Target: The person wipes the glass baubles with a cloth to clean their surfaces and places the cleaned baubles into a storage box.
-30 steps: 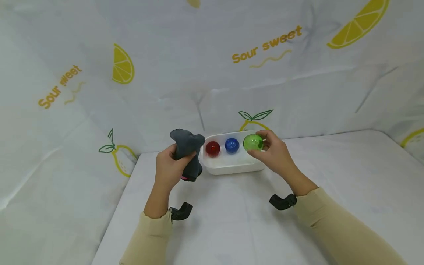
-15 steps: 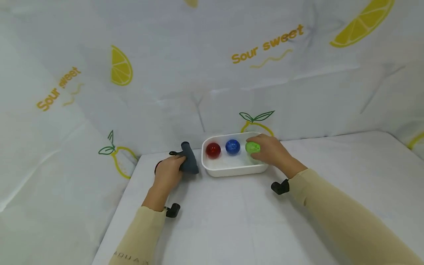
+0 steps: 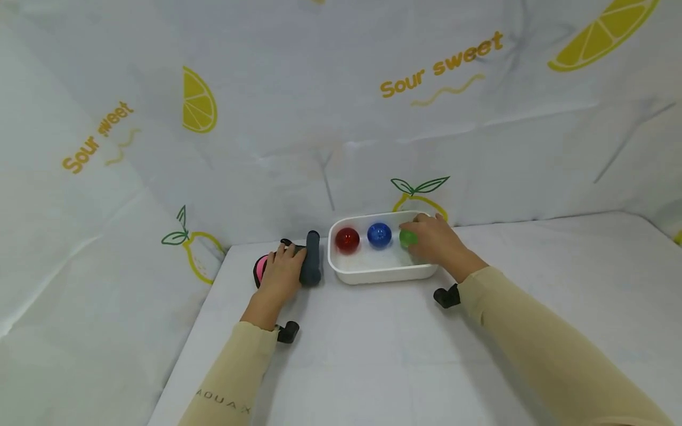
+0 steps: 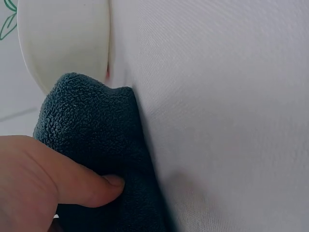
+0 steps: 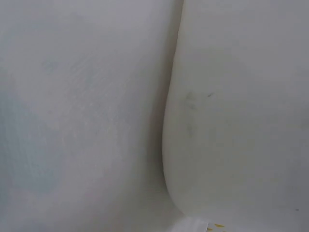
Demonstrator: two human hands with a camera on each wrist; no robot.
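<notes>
My left hand rests over a dark grey-blue fuzzy plush thing with a black-edged pink part, which lies on the table left of the tray. In the left wrist view the thumb presses into its plush fabric. A white tray holds a red ball, a blue ball and a green ball. My right hand reaches over the tray's right end and holds the green ball, partly hiding it. The right hand is absent from the right wrist view.
A white cloth covers the table. Behind it hangs a white curtain with lemon prints, close to the tray's far side. The tray's outer wall fills the right side of the right wrist view.
The left hand has lowered the plush thing onto the table and turned it. The right hand has brought the green ball down into the tray. The red and blue balls stay in place.
</notes>
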